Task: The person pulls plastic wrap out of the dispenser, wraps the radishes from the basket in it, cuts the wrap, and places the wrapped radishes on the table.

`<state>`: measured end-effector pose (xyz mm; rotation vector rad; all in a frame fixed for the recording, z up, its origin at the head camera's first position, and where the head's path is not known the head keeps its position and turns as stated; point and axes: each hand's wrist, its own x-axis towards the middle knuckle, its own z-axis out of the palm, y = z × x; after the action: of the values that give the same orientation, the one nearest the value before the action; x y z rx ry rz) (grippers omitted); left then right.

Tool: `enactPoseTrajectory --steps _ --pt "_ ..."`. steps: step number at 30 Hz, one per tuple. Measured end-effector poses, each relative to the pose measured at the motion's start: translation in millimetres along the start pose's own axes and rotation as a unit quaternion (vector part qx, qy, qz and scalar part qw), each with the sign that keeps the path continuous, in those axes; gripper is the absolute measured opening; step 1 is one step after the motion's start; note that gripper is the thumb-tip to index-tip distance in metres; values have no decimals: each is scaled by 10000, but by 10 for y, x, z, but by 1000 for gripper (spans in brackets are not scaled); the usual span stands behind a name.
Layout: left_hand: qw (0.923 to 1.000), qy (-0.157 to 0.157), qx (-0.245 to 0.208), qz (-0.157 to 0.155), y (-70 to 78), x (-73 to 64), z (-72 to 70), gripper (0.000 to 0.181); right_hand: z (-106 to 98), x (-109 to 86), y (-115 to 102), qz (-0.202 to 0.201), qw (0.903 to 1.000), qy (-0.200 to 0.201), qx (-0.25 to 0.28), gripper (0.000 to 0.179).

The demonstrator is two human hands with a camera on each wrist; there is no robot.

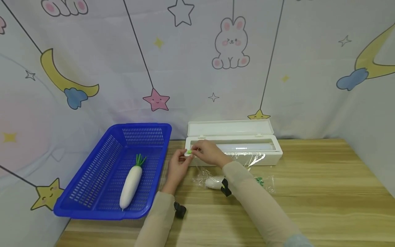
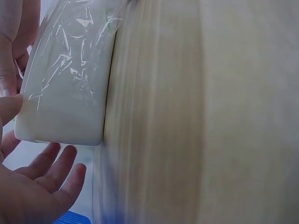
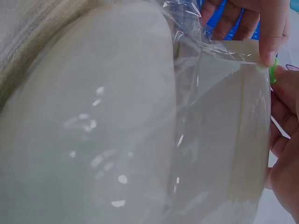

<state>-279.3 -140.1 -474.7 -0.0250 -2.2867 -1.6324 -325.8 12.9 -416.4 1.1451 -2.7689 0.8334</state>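
A white cling film dispenser [image 1: 234, 159] stands on the table with its lid [image 1: 229, 128] up and a film roll [image 1: 247, 147] inside. Near its left front corner, my right hand [image 1: 210, 152] pinches the small green slide cutter [image 1: 189, 152]. My left hand [image 1: 178, 168] holds that same corner, thumb at the front edge close to the cutter and other fingers loosely bent past the end. Clear film [image 3: 187, 116] drapes down the dispenser's front and over a white radish [image 1: 213, 182] lying before it, partly hidden by my right sleeve.
A blue plastic basket [image 1: 163, 164] stands on the left, holding another white radish [image 1: 131, 187] with green stalks. The wooden table [image 1: 324, 192] extends to the right. A patterned curtain [image 1: 197, 68] hangs close behind the dispenser.
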Motion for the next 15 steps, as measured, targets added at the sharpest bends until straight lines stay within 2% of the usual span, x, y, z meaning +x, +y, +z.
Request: enactPoseTrajectory --steps 5,9,15 --pt "10000 -84 24 -49 -2 -1 -2 30 2 -7 14 -153 9998 69 -46 17" --pt "9998 -148 -126 -99 -3 2 -3 30 3 -4 24 -201 9998 44 -80 17" --pt "9989 -179 -361 -235 -8 8 5 29 14 10 50 -107 9998 -113 90 19"
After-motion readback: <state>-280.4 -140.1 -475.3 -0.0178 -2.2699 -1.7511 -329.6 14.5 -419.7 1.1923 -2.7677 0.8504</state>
